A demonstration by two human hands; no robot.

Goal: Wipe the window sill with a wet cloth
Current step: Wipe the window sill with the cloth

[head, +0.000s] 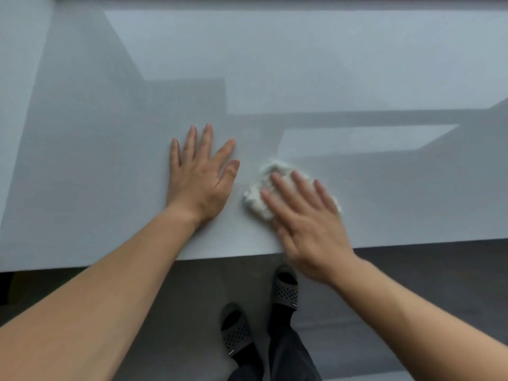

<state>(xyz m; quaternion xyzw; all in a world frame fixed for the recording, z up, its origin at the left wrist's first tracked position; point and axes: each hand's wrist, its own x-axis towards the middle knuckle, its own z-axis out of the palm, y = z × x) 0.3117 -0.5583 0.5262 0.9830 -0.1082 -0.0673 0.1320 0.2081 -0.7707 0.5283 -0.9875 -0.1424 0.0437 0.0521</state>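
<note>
Pressing flat, right hand [305, 226] fingers [280, 185] spread – blurred – atop cloth [258, 199]; left hand [200, 177] splayed beside

Window sill [330, 64]: wide, flat, pale grey-white, w/ angular shadow bands across the middle & left. Front edge runs along the bottom, dark floor [426, 284] below it. Left hand [199, 178] lies flat on the sill near the front edge, fingers [189, 138] spread, palm down. Just beside it, a crumpled white cloth [262, 188] sits on the sill, also near the front edge, w/ right hand [305, 224] flat on top, blurred.
</note>
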